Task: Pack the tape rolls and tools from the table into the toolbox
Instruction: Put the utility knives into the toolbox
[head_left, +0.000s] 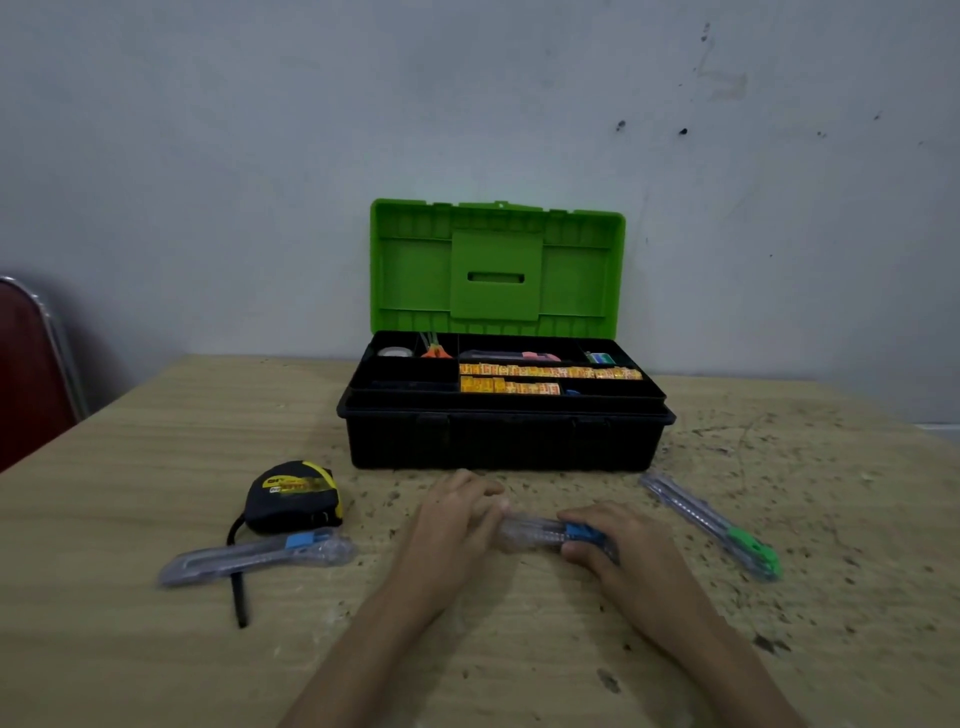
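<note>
Scuffed wood table (156, 467), grey marked wall (208, 156), red chair (26, 364) left

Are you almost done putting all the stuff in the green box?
Partly. The open black toolbox with the green lid already has a tape roll, yellow packets and small tools in its tray. The left hand and right hand hold a plastic-wrapped blue cutter. Still on the wooden table: the black-and-yellow tape measure, another blue wrapped cutter and a green one.
</note>
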